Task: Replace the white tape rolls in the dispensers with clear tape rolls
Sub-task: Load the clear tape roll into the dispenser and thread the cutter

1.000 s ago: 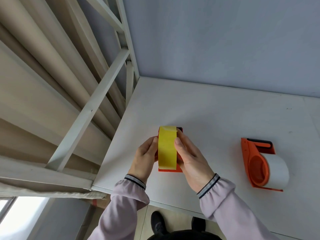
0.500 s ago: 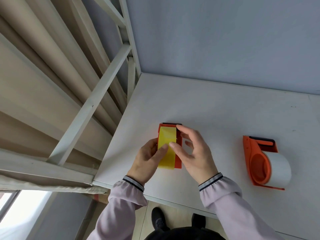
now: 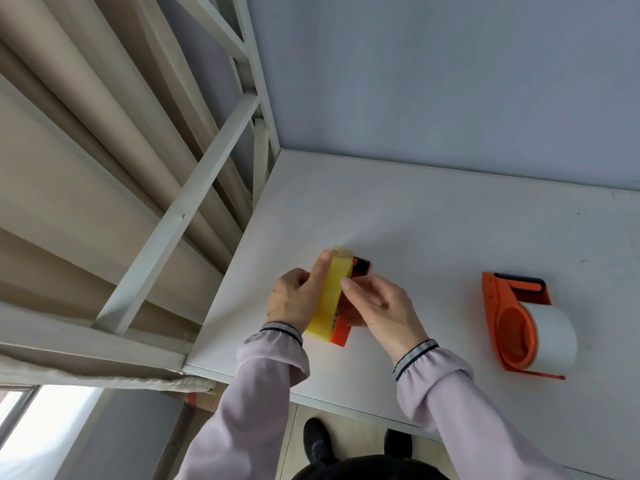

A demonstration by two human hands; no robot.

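Note:
A yellowish clear tape roll (image 3: 330,299) sits in an orange dispenser (image 3: 341,332) near the table's left front corner. My left hand (image 3: 294,301) grips the roll from its left side, thumb along the top. My right hand (image 3: 379,306) pinches the roll's right edge near the tape's loose end, and it hides much of the dispenser body. The dispenser's black cutter end (image 3: 361,264) points away from me. To the right, apart from both hands, a second orange dispenser (image 3: 509,327) lies on the table with a white tape roll (image 3: 554,337) in it.
The white table (image 3: 433,220) meets a pale wall at the back. A white metal frame (image 3: 180,216) and beige panels stand close on the left. The table's front edge runs just behind my wrists, with my shoes on the floor below.
The yellowish roll has tilted left and lies lower against the orange dispenser. My left thumb has moved up onto the roll's top. My right fingers have closed onto its right edge.

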